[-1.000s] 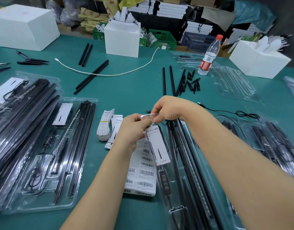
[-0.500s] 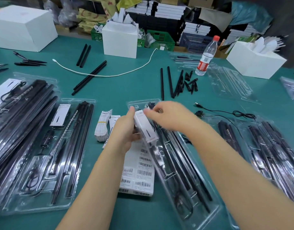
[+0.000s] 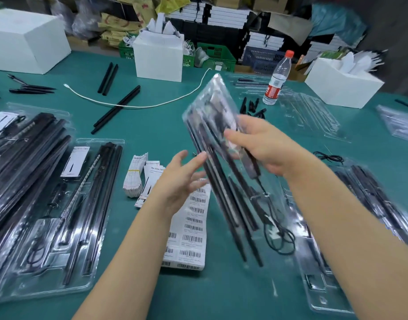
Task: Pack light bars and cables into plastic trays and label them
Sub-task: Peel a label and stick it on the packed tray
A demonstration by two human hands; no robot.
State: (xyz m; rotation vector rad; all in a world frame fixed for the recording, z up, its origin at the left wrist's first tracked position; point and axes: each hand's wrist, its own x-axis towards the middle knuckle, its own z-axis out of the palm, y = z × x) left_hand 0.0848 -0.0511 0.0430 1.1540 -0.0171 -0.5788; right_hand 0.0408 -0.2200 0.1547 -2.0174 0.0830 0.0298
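A clear plastic tray (image 3: 218, 116) holding black light bars and a coiled black cable is lifted off the green table and tilted steeply, its top end pointing away. My right hand (image 3: 260, 146) grips it near the middle, fingers curled over its face. My left hand (image 3: 182, 179) is spread just left of the tray's edge, fingertips touching or nearly touching it. Under the left hand lie a barcode label sheet (image 3: 191, 229) and white paper cards (image 3: 136, 176). The tray is motion-blurred.
Filled trays (image 3: 57, 204) lie at the left, more trays (image 3: 369, 204) at the right. Loose black bars (image 3: 116, 109), a white cable (image 3: 138, 105), a water bottle (image 3: 276, 79), empty clear trays (image 3: 309, 114) and white boxes (image 3: 159, 56) sit farther back.
The tray has been lifted off the table and tipped upright by my right hand. My left hand has let go of the card and opened beside the tray.
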